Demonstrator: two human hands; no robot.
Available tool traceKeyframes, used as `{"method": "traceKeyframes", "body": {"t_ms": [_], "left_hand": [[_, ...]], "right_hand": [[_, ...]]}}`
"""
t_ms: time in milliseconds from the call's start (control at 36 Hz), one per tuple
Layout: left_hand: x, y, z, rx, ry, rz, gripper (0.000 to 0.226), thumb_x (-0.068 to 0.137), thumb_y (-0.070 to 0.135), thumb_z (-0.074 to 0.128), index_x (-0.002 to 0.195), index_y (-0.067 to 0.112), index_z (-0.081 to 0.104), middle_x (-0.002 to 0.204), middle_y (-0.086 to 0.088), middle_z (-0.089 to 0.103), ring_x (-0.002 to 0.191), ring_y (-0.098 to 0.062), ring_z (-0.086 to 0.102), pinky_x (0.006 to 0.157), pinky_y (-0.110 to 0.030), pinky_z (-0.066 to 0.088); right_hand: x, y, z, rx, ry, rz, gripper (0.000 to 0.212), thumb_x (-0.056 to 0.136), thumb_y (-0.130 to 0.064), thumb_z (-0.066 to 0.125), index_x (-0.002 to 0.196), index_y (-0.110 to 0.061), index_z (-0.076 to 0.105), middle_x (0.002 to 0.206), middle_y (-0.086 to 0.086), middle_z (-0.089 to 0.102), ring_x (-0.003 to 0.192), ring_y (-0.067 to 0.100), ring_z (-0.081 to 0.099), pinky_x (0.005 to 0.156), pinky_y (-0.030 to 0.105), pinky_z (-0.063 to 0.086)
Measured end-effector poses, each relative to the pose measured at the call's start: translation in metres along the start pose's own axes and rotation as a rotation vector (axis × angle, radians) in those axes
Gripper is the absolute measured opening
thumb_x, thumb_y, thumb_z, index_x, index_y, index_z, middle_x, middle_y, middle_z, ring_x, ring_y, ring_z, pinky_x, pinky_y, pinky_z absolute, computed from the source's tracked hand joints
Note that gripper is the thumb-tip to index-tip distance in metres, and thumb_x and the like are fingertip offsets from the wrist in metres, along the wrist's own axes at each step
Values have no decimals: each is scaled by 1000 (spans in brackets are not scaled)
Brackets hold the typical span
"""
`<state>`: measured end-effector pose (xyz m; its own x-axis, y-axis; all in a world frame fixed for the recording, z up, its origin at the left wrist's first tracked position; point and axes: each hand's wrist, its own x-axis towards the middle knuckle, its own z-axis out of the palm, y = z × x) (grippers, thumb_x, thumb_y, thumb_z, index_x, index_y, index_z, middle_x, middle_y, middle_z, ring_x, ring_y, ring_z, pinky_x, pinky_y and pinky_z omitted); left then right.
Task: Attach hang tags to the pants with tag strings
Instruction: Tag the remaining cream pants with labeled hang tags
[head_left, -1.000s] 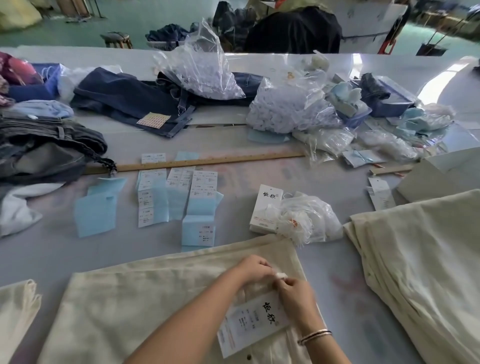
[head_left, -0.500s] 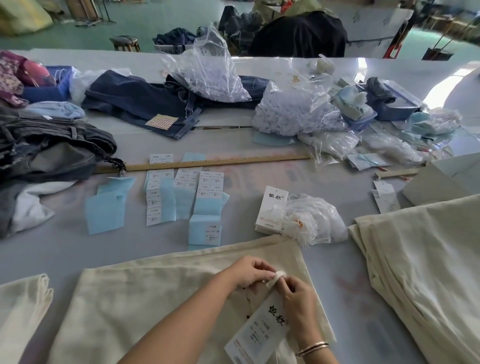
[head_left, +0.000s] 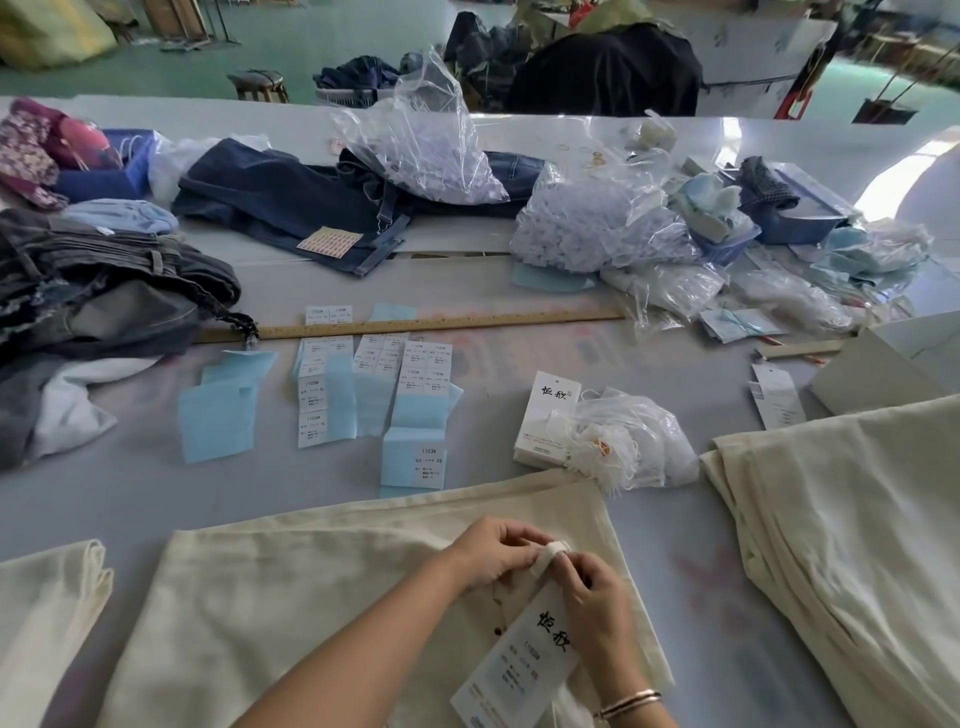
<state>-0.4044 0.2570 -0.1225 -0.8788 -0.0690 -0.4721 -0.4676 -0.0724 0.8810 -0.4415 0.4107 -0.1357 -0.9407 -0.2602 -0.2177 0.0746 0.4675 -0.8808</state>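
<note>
Over cream pants on the worktop, the left hand and right hand together pinch a white tag string above the hang tag.

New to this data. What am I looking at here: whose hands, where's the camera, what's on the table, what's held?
No robot: a person's bare hands, filmed by one camera worn on the head, looking forward and down. The left hand and right hand meet over cream pants and pinch a small white piece at the top of a hang tag. On the table: size labels, a ruler, a stack of tags, a bag of strings, jeans.
</note>
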Motion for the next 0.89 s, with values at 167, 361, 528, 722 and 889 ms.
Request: {"method": "traceKeyframes", "body": {"t_ms": [167,361,528,722,889], "left_hand": [[5,-10,9,98,167,115,17,86,15,71,78,30,72,58,13,64,51,-4,51,49,-19,44],[4,-8,11,301,151,181,10,85,12,68,91,19,71,63,13,57,54,-2,51,52,-15,45],[2,1,9,445,129,202,8,85,13,68,92,13,71,80,3,64,65,-4,53,57,-11,43],[5,4,-1,589,333,175,9,90,23,61,94,17,66,88,5,64,80,-9,57,71,-19,43],[5,12,3,290,299,99,12,92,10,56,84,19,56,83,2,63,73,-12,57,75,-26,51]], "right_hand": [[6,3,-3,-19,-13,10,25,86,-20,68,62,-14,64,53,-4,56,49,9,46,47,22,36],[3,4,-5,-24,-30,-32,24,87,-16,66,64,-19,66,55,-5,57,51,7,47,46,14,35],[1,-1,-7,-21,-66,-60,27,89,-13,63,63,-21,65,61,-4,60,57,11,51,51,16,37],[2,-4,-24,147,-59,20,25,84,-3,66,81,-26,75,79,-4,74,76,10,66,69,22,51],[10,-2,-32,354,16,43,19,89,1,58,94,-14,67,78,3,75,75,16,68,65,13,52]]}}
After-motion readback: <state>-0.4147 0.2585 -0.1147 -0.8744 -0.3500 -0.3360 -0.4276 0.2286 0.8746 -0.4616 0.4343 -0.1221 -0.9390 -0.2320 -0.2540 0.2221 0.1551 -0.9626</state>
